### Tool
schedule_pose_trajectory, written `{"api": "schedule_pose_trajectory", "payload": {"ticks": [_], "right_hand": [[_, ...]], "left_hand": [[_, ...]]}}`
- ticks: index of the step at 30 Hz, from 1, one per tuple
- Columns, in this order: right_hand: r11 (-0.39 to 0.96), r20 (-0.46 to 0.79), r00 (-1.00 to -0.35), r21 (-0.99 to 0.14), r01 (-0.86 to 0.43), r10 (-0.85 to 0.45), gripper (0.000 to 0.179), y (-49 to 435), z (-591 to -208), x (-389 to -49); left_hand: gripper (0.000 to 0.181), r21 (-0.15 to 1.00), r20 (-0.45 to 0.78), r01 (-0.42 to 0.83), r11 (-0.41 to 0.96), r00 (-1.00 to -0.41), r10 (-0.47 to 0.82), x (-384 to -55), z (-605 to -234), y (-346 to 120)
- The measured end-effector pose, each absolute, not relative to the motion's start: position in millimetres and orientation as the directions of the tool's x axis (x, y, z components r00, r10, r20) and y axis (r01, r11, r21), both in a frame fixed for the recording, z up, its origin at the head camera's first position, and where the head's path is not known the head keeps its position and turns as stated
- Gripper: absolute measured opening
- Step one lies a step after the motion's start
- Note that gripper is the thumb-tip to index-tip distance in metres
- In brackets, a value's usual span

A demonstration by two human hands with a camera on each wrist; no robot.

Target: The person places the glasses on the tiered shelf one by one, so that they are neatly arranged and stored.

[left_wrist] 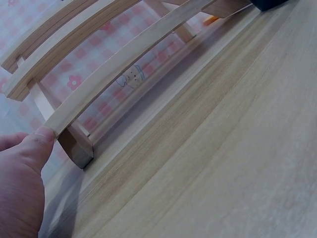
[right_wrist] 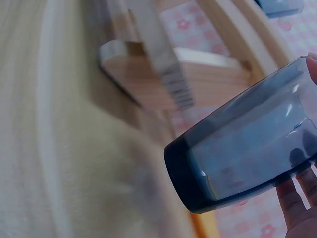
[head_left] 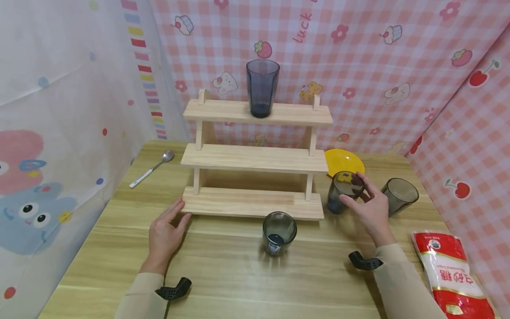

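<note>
My right hand [head_left: 372, 210] grips a smoky dark glass tumbler [head_left: 336, 204] near its rim, thumb on one side and fingers on the other. In the right wrist view this tumbler [right_wrist: 247, 144] has its thick dark base off the table. A three-tier wooden shelf [head_left: 255, 158] stands in the middle. At the left end of its lowest board, my left hand [head_left: 165, 235] pinches the corner; the left wrist view shows the thumb [left_wrist: 42, 141] on the board's edge. Another tumbler [head_left: 262, 86] stands upright on the top tier.
One tumbler [head_left: 280, 235] stands before the shelf, and another [head_left: 400, 195] is right of my right hand. Behind the held tumbler lies a yellow plate [head_left: 344, 160]. A spoon [head_left: 153, 168] lies at left, a red-and-white sugar bag [head_left: 452, 274] at right. Patterned cloth [head_left: 358, 66] hangs behind.
</note>
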State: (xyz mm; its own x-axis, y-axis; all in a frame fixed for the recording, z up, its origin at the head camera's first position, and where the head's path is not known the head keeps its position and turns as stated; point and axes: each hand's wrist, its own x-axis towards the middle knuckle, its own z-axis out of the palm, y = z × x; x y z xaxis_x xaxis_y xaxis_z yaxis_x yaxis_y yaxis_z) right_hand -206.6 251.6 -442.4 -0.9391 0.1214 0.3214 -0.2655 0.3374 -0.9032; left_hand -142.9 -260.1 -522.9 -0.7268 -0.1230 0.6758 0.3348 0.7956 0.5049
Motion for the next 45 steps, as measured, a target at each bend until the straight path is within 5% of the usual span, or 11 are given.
{"api": "schedule_pose_trajectory", "payload": {"ticks": [10,26,45], "right_hand": [[0.345,0.482,-0.876,-0.828,-0.441,0.037,0.074,246,-404,-201],[0.181,0.549,-0.814,-0.795,-0.579,-0.189,0.071,170,-344,-218],[0.108,0.462,-0.843,-0.857,-0.505,-0.276,0.067,84,-310,-257]], "left_hand": [[0.041,0.497,0.685,0.347,0.795,-0.72,-0.113,-143,-522,-259],[0.04,0.502,0.678,0.342,0.794,-0.726,-0.116,-145,-525,-262],[0.041,0.513,0.675,0.345,0.786,-0.728,-0.122,-145,-525,-263]]}}
